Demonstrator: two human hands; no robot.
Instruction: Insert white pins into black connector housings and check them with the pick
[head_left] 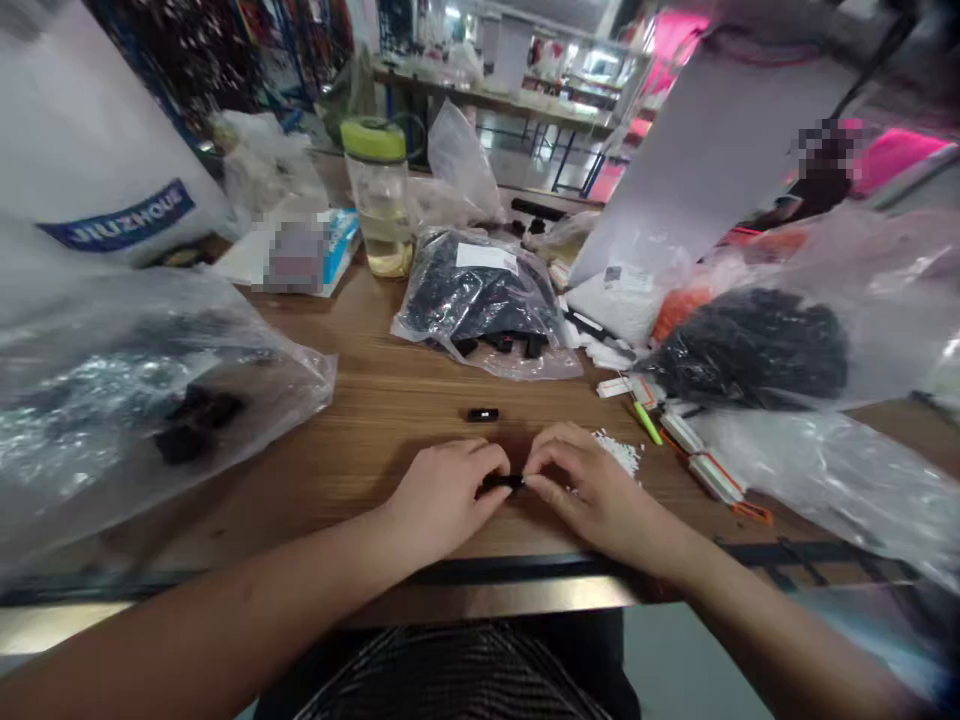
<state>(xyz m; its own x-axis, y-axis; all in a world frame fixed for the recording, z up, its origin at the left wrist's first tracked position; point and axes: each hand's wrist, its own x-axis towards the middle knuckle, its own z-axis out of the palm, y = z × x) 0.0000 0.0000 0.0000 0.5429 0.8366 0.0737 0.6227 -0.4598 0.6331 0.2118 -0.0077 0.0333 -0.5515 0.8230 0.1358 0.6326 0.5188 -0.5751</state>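
Low over the table's front part, my left hand (450,492) grips a small black plastic part (501,482) between thumb and fingers. My right hand (589,488) is pinched closed at the right end of that part; a tiny pale speck shows at its fingertips, too small to name. A similar black plastic piece (482,414) lies on the wood just beyond both hands. Beside my right hand is a loose pile of tiny white pieces (619,452), partly hidden by the hand.
A clear bag of black parts (487,290) sits ahead, beside a lidded bottle (377,200). Another plastic bag (150,400) spreads over the left. On the right lie a green tool (647,424), white-and-orange pieces (715,478) and more bags (757,345). A person (825,175) is at the back right.
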